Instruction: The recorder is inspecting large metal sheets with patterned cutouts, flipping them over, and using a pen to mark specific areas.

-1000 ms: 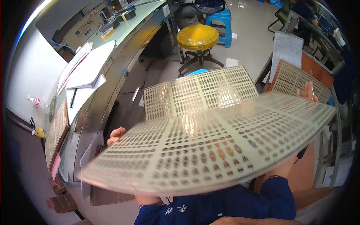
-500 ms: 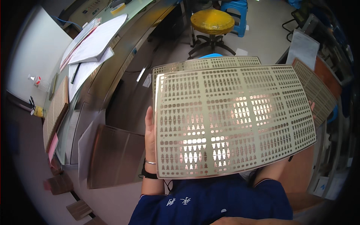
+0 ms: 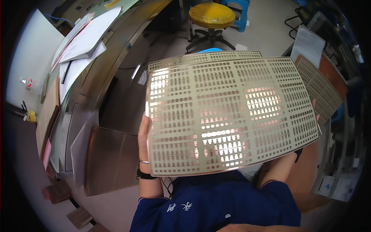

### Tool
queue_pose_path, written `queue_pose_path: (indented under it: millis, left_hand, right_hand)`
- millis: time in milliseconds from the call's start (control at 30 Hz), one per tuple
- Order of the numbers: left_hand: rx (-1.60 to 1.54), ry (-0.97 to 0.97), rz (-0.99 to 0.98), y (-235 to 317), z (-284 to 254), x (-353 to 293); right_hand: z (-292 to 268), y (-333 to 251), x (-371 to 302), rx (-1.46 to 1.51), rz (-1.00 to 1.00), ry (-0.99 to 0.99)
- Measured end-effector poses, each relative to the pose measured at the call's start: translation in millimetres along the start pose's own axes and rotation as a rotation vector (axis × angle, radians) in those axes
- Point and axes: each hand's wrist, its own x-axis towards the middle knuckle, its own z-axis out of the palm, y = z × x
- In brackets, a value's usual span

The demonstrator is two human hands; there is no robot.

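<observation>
A large, pale rectangular circuit board panel (image 3: 232,123), covered in rows of shiny copper-coloured shapes, is held up in front of my body. My left hand (image 3: 143,133) grips its left edge, with most of the fingers hidden behind it. At the right edge, only a bit of my right hand (image 3: 315,110) shows around the side. Bright reflections lie across the panel's middle and lower part. Just beyond its far edge a second panel (image 3: 205,58) of similar pattern sticks out; whether the two touch cannot be seen.
More panels (image 3: 319,91) lie at the right beside a paper sheet (image 3: 308,46). On the left, a desk carries papers (image 3: 91,34) and a stack of boards (image 3: 49,116). A dark brown panel (image 3: 114,162) leans below it. Farther off stands a yellow round stool (image 3: 211,16).
The whole view has shifted, so the panel, hands and surroundings appear a little farther left and up. Reflections on the panel have moved with a slight change of its tilt. Both hands keep their hold.
</observation>
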Motion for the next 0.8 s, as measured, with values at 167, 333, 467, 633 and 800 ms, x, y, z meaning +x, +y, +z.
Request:
queue_pose_path:
  millis: [167,333,467,633,800]
  left_hand:
    - [-0.037,0.027,-0.079,32,7,4]
    - [0.028,0.009,-0.116,41,27,13]
    - [-0.09,-0.017,-0.014,19,31,30]
    - [-0.326,-0.313,0.055,-57,58,40]
    - [-0.111,-0.394,-0.09,-124,108,5]
  right_hand:
    - [33,26,-2,-0.087,-0.231,0.416]
    - [76,43,9,0.033,-0.072,0.642]
    - [73,50,12,-0.243,-0.162,0.795]
    - [70,81,18,-0.276,-0.337,0.715]
    - [49,122,12,-0.061,-0.377,0.515]
